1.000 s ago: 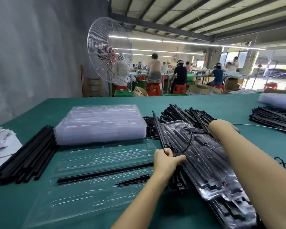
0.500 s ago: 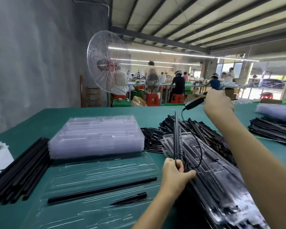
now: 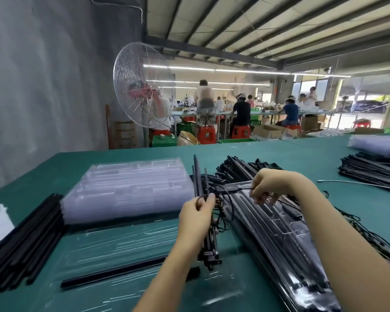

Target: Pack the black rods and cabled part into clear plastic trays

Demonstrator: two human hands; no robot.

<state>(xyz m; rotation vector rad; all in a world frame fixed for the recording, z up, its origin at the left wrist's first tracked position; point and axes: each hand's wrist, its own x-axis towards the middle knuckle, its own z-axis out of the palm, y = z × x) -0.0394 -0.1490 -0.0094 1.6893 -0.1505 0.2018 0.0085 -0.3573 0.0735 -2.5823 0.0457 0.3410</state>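
**Q:** What lies on the desk (image 3: 279,149)?

**A:** At the far left, a stack of clear trays (image 3: 126,190). At the right, filled trays (image 3: 279,239). Nearest the person is one open tray (image 3: 113,244), with a single black rod (image 3: 113,272) lying lengthwise in it.

**Q:** And the hands?

**A:** The left hand (image 3: 196,219) is curled round the cabled part (image 3: 198,176) and holds it upright between the open tray and the filled trays. The right hand (image 3: 268,185) pinches its cable (image 3: 234,189), drawn sideways.

**Q:** Which step is this?

**A:** Probably untangling the cable before loading. The next move calls for lowering the part into its recess, with the cable tucked clear of snags.
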